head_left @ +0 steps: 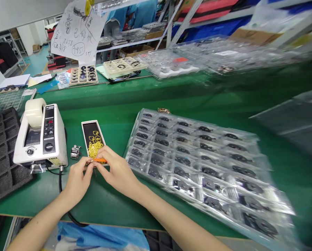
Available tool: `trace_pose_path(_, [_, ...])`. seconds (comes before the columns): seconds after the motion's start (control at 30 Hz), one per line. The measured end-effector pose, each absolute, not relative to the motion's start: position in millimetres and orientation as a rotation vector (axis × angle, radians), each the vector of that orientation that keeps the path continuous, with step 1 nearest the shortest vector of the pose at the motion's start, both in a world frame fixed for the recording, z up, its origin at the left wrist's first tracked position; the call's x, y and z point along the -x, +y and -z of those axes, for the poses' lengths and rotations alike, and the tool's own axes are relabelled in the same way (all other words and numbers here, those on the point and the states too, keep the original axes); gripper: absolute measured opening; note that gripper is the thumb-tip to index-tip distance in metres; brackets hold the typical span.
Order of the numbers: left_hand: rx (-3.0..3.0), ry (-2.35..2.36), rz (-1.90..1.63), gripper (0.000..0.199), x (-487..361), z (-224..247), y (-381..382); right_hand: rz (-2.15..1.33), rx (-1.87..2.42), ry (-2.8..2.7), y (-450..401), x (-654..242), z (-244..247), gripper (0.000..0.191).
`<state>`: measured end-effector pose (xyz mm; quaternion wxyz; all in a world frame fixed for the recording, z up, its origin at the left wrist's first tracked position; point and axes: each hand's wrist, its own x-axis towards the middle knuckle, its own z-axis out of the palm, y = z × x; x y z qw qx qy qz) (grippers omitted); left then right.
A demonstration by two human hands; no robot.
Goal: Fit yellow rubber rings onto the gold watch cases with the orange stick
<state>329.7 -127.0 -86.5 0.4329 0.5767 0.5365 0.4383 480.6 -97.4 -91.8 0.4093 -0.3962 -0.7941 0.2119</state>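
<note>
My left hand [78, 177] is closed, its fingertips pinching a small dark piece [89, 162] too small to name. Meeting it fingertip to fingertip is my right hand [116, 170], closed on a thin tool with an orange handle [100, 160]; its tip is hidden at the pinched piece. Just beyond both hands lies a narrow white-rimmed box [84, 134] with a dark bottom. Thin yellow rings [95, 145] are heaped in its near half. A silver tally counter [75, 152] rests left of the box.
A white tape dispenser [55, 134] stands on the left, its black cable [61, 184] running to the table edge. Beyond it lies a black foam tray [4, 150]. Clear plastic trays [182, 160] of dark parts cover the right side. Compartment trays [83, 75] line the back ledge.
</note>
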Motion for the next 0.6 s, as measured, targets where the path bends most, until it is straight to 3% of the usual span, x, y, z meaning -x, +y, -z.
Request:
trace_pose_path(0.13, [-1.704,1.478,-1.167,0.010,-325.0,75.7,-124.7,-0.247,0.758,-2.008,-103.2,-486.9,85.4,0.010])
trace_pose_path(0.3, [-1.105,1.326,-1.147,0.018,-324.4,74.5,-122.0,0.057,0.737,-1.961,-113.3,-484.4,93.8,0.020])
trace_pose_path(0.6, [-0.989,1.156,-1.078,0.038,-330.8,72.4,-131.3,0.085,0.735,-1.972,-104.2,-479.8,101.5,0.017])
